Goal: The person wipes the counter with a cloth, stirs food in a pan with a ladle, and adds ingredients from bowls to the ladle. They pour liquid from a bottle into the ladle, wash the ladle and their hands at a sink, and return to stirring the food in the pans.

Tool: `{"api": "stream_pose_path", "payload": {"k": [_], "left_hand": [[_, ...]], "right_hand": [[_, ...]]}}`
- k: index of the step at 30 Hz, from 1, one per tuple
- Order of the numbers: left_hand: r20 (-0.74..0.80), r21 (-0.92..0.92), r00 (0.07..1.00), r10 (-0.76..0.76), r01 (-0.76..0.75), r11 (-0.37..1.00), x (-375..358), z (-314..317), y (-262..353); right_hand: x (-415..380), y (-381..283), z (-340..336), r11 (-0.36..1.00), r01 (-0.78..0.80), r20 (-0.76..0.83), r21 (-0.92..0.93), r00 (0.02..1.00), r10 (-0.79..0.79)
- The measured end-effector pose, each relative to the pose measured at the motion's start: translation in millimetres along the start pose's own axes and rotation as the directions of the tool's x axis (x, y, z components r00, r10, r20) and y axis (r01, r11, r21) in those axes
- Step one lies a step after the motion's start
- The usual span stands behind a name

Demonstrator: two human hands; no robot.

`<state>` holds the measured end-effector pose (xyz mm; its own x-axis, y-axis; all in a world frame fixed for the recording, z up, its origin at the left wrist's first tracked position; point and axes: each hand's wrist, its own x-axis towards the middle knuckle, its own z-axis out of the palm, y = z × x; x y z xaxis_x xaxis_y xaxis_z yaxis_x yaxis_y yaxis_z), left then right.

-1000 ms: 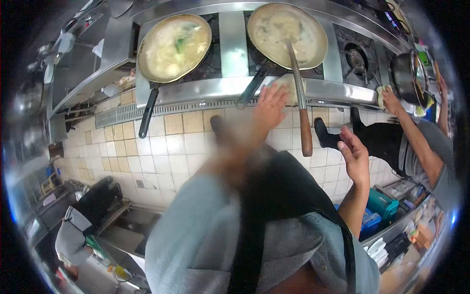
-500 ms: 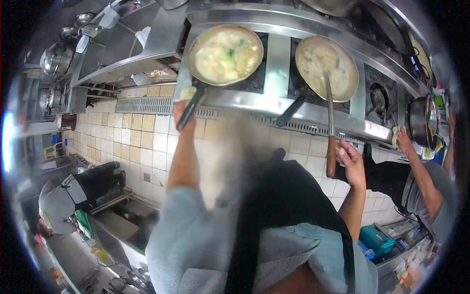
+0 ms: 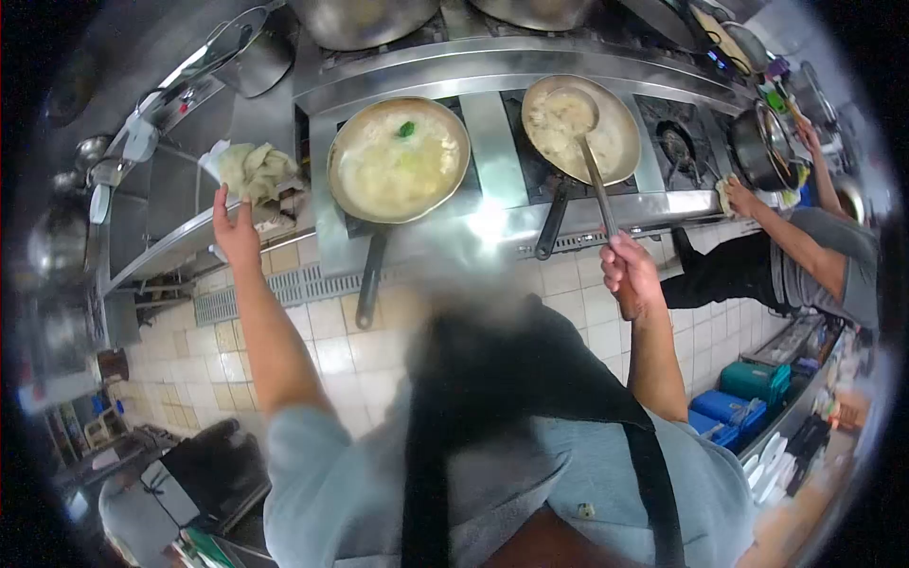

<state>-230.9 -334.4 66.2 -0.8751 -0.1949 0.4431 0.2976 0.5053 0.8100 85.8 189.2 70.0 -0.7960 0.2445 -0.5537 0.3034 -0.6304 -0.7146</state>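
Observation:
My left hand point(image 3: 236, 225) reaches over the steel counter at the left, fingers apart, just below a crumpled pale cloth point(image 3: 258, 172). My right hand point(image 3: 632, 269) is wrapped round the wooden handle of a long ladle point(image 3: 598, 185). The ladle's bowl lies in the right pan point(image 3: 617, 147), in a creamy liquid with pieces in it. On the left burner sits another pan point(image 3: 398, 175) with pale bubbling liquid and a green leafy bit; its black handle point(image 3: 372, 279) points toward me, untouched.
Large pots point(image 3: 365, 21) stand behind the stove's steel ledge. An unlit-looking burner point(image 3: 675, 147) is right of the pans. At the right a co-worker point(image 3: 805, 251) holds a cloth beside a deep pot point(image 3: 757, 147). Another person point(image 3: 156, 502) bends at the lower left.
My left hand has left the left pan's handle and moved left to the counter, where the cloth now lies. My right hand has closed round the ladle handle. The view has shifted.

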Motion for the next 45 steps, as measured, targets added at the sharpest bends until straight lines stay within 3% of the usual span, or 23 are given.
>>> {"api": "stream_pose_path", "payload": {"k": [1,5,9,10,11,13,16,17,19,21,24,26,27,28,31,32,33,34,35,36,37,42,45], "left_hand": [[0.013,-0.014,1.000,0.005,-0.005,1.000,-5.0,-0.9,-11.8],[0.070,0.132,0.988,-0.135,0.125,0.983,-70.0,-31.7,-78.3],[-0.027,0.340,0.893,-0.450,0.431,0.836,-243.4,-64.9,-237.6],[0.182,0.732,0.934,-0.307,0.080,0.677,-296.3,-74.9,-256.1],[0.417,0.779,0.853,-0.315,-0.156,0.607,-351.9,-88.0,-279.0],[0.597,0.734,0.519,-0.612,-0.045,0.678,-407.5,-92.6,-222.8],[0.663,0.673,0.344,-0.665,0.115,0.731,-461.7,-79.0,-191.9],[0.664,0.658,0.343,-0.665,0.154,0.737,-466.9,-70.2,-186.0],[0.639,0.628,0.371,-0.674,0.256,0.735,-463.4,-52.0,-171.2],[0.574,0.573,0.422,-0.702,0.405,0.713,-451.4,-35.3,-156.3],[0.465,0.457,0.517,-0.719,0.555,0.695,-437.9,-14.6,-159.9],[0.406,0.387,0.588,-0.700,0.583,0.714,-439.7,-3.3,-186.0],[0.339,0.358,0.536,-0.773,0.686,0.633,-427.0,8.3,-159.9],[0.309,0.287,0.571,-0.760,0.706,0.647,-425.8,15.5,-135.2],[0.372,0.349,0.579,-0.726,0.637,0.687,-459.8,21.8,-146.0],[0.361,0.431,0.501,-0.786,0.658,0.618,-474.4,24.1,-142.5],[0.622,0.512,0.598,-0.506,0.178,0.840,-497.6,15.5,-153.2],[0.785,0.424,0.602,-0.147,-0.349,0.836,-519.8,7.2,-162.7],[0.824,0.418,0.526,-0.209,-0.316,0.852,-527.0,1.2,-133.3],[0.661,0.620,0.432,-0.613,0.146,0.771,-531.9,9.6,-112.1],[0.799,0.591,0.215,-0.561,-0.107,0.800,-523.5,9.9,-114.6],[0.663,0.643,0.361,-0.656,0.174,0.746,-544.9,-12.2,-82.9],[0.612,0.593,0.448,-0.652,0.285,0.753,-536.7,-15.0,-84.8]], "right_hand": [[-4.1,2.1,8.3,0.973,0.071,-0.067,-0.219,0.994,-0.088],[-32.9,14.0,22.3,0.887,0.123,-0.265,-0.445,0.928,-0.262],[-51.1,8.8,20.7,0.715,0.096,-0.289,-0.692,0.871,-0.396],[-52.3,8.4,20.3,0.717,0.094,-0.295,-0.691,0.868,-0.398],[-51.7,7.6,20.0,0.729,0.065,-0.302,-0.681,0.882,-0.361],[-50.2,2.9,22.3,0.737,0.037,-0.306,-0.675,0.895,-0.325],[-48.9,-14.4,21.2,0.997,0.003,-0.135,-0.073,0.991,-0.013],[-46.6,-21.6,14.7,0.997,0.003,-0.127,-0.076,0.992,-0.013],[-42.5,-35.9,0.2,0.890,-0.224,0.205,0.398,0.967,0.152],[-46.8,-45.6,-3.8,0.888,-0.247,0.230,0.387,0.959,0.166],[-61.4,-55.9,-6.5,0.996,-0.069,0.006,0.063,0.998,0.069],[-64.2,-62.2,-22.6,0.999,-0.030,0.051,-0.030,0.998,0.032],[-63.6,-64.8,-29.8,0.993,0.018,0.094,-0.117,0.996,-0.007],[-64.0,-67.2,-35.2,0.993,0.011,0.098,-0.116,0.995,0.000],[-68.7,-71.8,-49.8,0.945,0.139,0.058,-0.296,0.990,-0.127],[-67.6,-73.8,-54.1,0.927,0.169,0.042,-0.334,0.985,-0.165],[-65.8,-75.2,-58.3,0.907,0.200,0.026,-0.371,0.978,-0.205],[-62.6,-74.8,-64.0,0.907,0.203,0.032,-0.370,0.978,-0.206],[-57.9,-73.1,-70.7,0.880,0.225,0.025,-0.418,0.971,-0.236],[-52.7,-71.2,-76.1,0.851,0.246,0.021,-0.465,0.963,-0.267],[-47.4,-69.9,-79.1,0.851,0.248,0.025,-0.463,0.963,-0.267],[-9.4,-56.2,-87.0,0.751,0.214,-0.036,-0.625,0.953,-0.301],[7.3,-51.7,-80.6,0.849,0.176,0.010,-0.498,0.980,-0.198]]}}
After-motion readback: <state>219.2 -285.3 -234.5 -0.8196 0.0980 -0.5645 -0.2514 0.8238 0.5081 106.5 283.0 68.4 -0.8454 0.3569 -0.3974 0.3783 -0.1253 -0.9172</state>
